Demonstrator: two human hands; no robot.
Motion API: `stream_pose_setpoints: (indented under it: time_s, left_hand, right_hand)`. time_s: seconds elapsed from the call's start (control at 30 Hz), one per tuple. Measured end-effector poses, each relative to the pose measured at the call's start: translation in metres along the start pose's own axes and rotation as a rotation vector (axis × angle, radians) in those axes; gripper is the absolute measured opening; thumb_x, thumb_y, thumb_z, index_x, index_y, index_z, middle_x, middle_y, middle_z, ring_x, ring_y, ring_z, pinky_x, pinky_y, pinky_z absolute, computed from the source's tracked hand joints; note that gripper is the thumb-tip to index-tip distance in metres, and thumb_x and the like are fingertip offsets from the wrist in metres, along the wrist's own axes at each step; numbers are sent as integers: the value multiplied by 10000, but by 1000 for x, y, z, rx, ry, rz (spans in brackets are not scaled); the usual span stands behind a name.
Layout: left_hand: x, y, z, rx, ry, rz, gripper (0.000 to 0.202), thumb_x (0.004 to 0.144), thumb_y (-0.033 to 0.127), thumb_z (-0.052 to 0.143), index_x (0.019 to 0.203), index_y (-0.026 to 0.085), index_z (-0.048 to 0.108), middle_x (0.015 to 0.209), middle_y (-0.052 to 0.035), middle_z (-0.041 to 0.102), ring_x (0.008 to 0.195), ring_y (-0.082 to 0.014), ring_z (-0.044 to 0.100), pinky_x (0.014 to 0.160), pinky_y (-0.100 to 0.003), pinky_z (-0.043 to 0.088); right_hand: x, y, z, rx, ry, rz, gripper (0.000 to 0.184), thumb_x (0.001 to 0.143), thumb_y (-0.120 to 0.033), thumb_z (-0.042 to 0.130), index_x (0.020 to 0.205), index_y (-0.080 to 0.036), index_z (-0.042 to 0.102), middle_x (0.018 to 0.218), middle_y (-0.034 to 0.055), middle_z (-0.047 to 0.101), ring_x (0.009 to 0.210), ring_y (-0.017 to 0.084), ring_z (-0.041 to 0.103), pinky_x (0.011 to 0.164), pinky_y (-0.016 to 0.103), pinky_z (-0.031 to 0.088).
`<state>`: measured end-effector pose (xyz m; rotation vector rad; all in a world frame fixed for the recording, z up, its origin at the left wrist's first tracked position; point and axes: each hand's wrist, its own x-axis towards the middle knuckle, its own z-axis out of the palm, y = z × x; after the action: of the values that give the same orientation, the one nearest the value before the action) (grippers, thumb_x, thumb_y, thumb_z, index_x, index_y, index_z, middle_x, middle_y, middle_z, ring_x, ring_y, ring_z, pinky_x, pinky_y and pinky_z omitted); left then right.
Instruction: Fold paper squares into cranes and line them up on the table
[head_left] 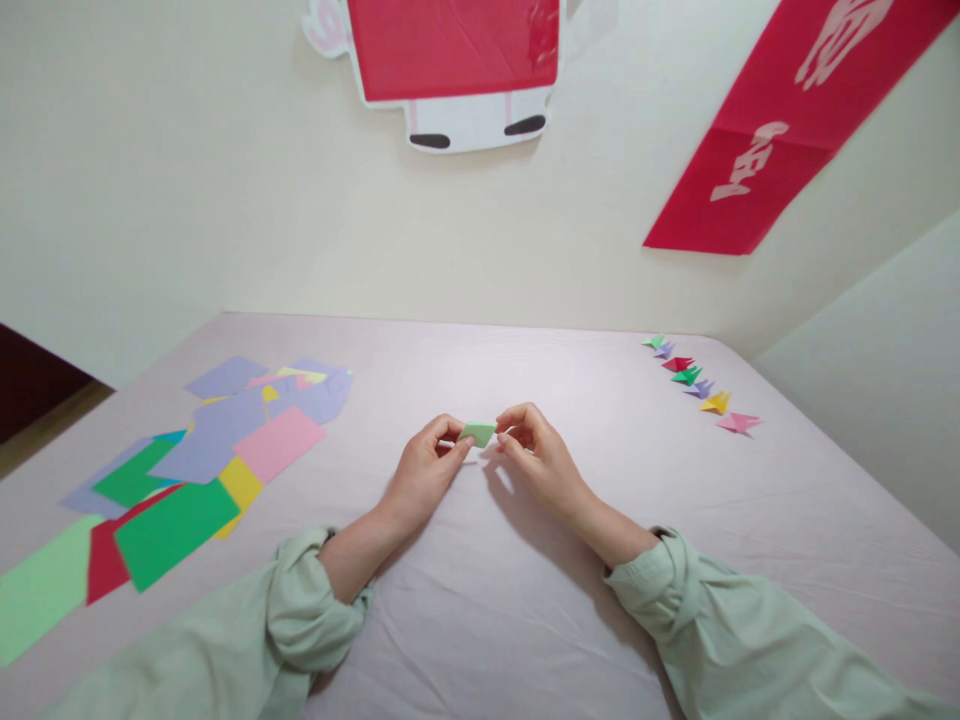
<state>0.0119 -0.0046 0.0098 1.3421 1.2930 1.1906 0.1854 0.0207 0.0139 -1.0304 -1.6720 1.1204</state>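
A small piece of folded light green paper (478, 434) is held up above the middle of the table. My left hand (429, 462) pinches its left side between thumb and fingers. At the paper's right corner, the curled thumb and fingertips of my right hand (541, 462) close on the edge. A thin pale sliver (469, 463) shows just below the paper; I cannot make out what it is.
Loose coloured paper sheets (281, 445) lie overlapping on the left of the table (480, 600). Several small folded paper figures (686, 376) stand in a slanting row at the right. Behind the table rises a wall (480, 240) with a red banner (750, 165).
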Motion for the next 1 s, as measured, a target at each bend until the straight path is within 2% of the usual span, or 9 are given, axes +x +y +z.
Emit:
stream_pose_setpoints:
  time_s: [0.17,0.37,0.63,0.83,1.0]
  left_hand:
    - [0,-2,-1,99,21,71,114,854,280,595,815,176,625,833,-9,632,769,-141,583,678,-235,445]
    - [-2,-4,0,187,10,198,89,869,217,574,801,178,617,810,-3,584,785,-140,566,709,-248,431]
    - [-3,0,-2,263,19,270,99,876,170,562,800,185,623,818,-1,583,794,-135,556,703,-241,421]
    - [-5,1,-2,286,16,301,125,854,100,547,806,185,626,828,0,587,821,-135,561,723,-240,426]
    - [-4,1,-2,277,25,300,104,875,147,563,804,184,630,820,1,584,805,-129,560,715,-237,426]
  right_hand:
    - [-1,-5,1,-70,21,-62,40,867,-240,544,882,-211,520,809,-5,553,719,150,579,663,293,455]
    - [-2,-1,1,-118,6,-114,18,876,-210,539,881,-214,522,837,-3,543,713,141,570,658,288,458]
    - [-2,-2,0,-213,-11,-233,100,853,-125,525,899,-213,524,875,6,511,726,134,541,677,288,451]
    - [-1,0,0,-206,-33,-213,79,845,-138,530,861,-212,505,854,5,515,732,143,547,669,291,462]
    - [-1,2,0,-180,-22,-153,81,834,-163,557,833,-211,492,826,1,530,735,152,563,676,301,472]
